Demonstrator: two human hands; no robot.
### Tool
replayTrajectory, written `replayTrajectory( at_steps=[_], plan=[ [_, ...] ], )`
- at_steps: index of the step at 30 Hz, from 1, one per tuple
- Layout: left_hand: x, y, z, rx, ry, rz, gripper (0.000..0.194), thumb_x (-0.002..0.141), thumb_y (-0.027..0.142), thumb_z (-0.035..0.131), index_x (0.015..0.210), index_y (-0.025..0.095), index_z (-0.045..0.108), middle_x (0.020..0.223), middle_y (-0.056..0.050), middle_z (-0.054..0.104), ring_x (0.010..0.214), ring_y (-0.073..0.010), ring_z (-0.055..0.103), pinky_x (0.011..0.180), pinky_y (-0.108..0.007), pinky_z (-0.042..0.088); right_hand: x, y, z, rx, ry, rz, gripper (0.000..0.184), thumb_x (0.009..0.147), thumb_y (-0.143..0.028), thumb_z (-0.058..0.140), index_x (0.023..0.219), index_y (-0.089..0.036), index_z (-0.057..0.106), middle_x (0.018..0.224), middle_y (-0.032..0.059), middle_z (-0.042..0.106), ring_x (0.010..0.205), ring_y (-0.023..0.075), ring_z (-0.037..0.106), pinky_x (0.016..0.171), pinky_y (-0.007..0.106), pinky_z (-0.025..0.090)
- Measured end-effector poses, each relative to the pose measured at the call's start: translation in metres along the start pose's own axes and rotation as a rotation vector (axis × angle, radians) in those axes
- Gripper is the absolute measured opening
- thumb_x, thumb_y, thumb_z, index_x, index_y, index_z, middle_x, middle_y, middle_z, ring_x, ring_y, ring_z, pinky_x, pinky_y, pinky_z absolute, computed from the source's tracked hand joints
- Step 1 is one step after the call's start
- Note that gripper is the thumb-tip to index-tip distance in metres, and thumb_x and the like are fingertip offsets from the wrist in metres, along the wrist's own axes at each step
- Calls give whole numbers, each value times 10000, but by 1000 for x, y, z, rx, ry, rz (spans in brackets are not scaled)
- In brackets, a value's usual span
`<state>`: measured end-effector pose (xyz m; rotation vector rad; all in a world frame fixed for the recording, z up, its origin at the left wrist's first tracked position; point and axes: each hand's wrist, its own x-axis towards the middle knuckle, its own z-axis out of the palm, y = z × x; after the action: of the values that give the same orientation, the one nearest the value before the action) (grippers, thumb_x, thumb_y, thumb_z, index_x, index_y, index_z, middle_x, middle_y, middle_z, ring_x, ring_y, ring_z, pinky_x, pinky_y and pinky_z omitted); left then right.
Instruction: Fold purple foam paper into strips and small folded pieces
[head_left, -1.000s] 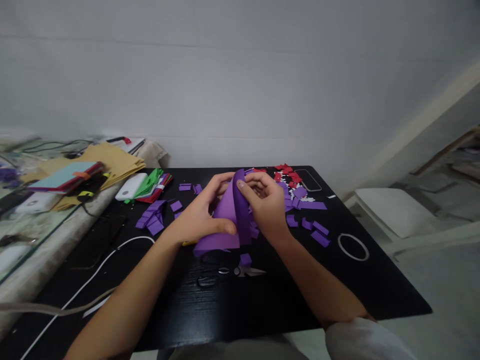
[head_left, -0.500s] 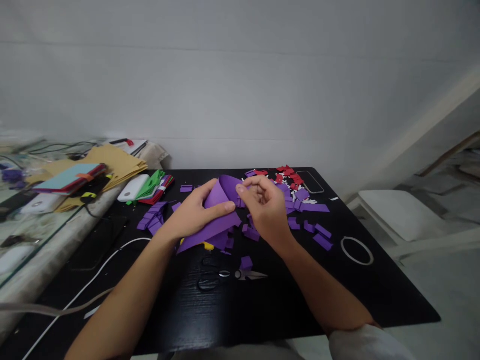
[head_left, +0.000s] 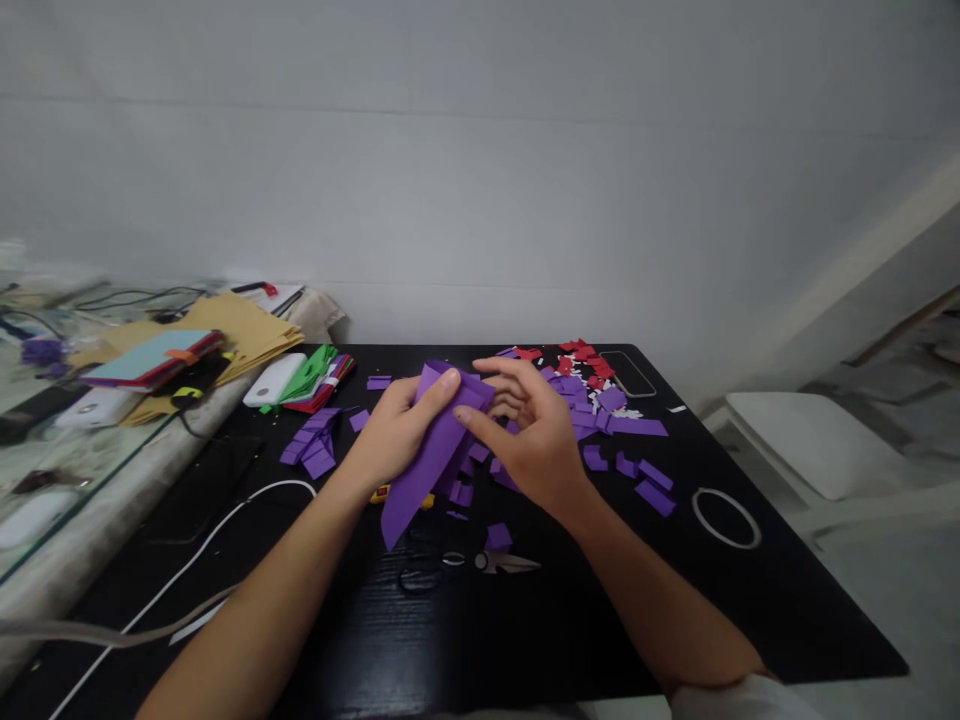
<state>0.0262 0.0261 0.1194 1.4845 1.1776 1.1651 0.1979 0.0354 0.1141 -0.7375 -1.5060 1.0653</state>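
Observation:
A sheet of purple paper (head_left: 435, 455), folded over on itself, is held above the black table. My left hand (head_left: 401, 425) grips its left side, the thumb pressed on the front near the top. On the other side, the thumb of my right hand (head_left: 536, 435) touches the front of the sheet, while its curled fingers are at the right edge, partly hidden. Beneath lie small folded purple paper pieces (head_left: 461, 493) and a yellow tool (head_left: 427, 501), mostly covered by the sheet. Scissors (head_left: 508, 563) with black handles rest closer to me, a purple piece beside the blades.
Red paper scraps (head_left: 589, 360) and purple pieces (head_left: 577, 400) are heaped at the back right. Green paper strips (head_left: 311, 375) lie beside a white device (head_left: 274, 380) at the left. A white cable (head_left: 202, 540) crosses the table's left side; a pale ring (head_left: 726, 518) lies right.
The purple paper has turned more upright, its lower corner now pointing down toward me. My left thumb has moved up the sheet, and my right thumb has shifted down and left onto its front.

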Motion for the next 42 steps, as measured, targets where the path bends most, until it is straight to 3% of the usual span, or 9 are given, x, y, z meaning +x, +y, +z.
replayTrajectory(
  at_steps=[3,7,11,21,27,36,42],
  plan=[
    [0,0,0,9,-19,49,533,949,661,566,899,152,717,781,-24,678,676,-156,578,624,-257,452,2,2,0,25,47,20,322,764,-302,862,1034,-216,710,883,11,738,771,140,698,702,271,586],
    [-3,6,-5,67,-3,126,381,916,546,688,1014,179,694,907,-14,688,821,-165,620,745,-258,495,3,-1,-3,50,69,54,267,785,-335,844,989,-212,721,738,-20,707,663,133,699,637,261,601],
    [-5,9,-8,25,-24,87,343,876,488,752,1000,179,668,866,3,677,769,-149,623,694,-244,513,3,-3,-5,24,57,86,235,820,-355,817,975,-206,723,611,-45,663,554,137,693,558,253,601],
    [-5,12,-12,19,19,66,297,823,423,816,917,174,685,780,18,681,659,-114,609,592,-203,494,1,-3,-5,54,75,60,217,775,-297,858,954,-211,771,768,-1,755,658,158,760,680,299,689],
    [-6,14,-11,-49,-2,-21,306,798,427,842,928,178,720,784,10,718,628,-113,630,578,-202,502,0,-4,-4,66,52,58,172,788,-262,848,943,-211,795,776,4,774,684,153,770,697,278,691],
    [-7,11,-17,-279,-68,-149,294,707,387,913,839,170,764,701,2,733,539,-98,623,514,-186,477,4,-12,-15,231,-162,100,247,739,-230,901,972,-244,822,796,-8,794,680,135,767,694,255,691],
    [-7,11,-18,-335,-109,-198,275,670,353,932,821,180,781,654,9,719,505,-91,609,492,-185,470,6,-7,-20,233,-203,100,212,745,-250,911,944,-251,838,771,-4,799,699,161,782,720,297,695]
  ],
)
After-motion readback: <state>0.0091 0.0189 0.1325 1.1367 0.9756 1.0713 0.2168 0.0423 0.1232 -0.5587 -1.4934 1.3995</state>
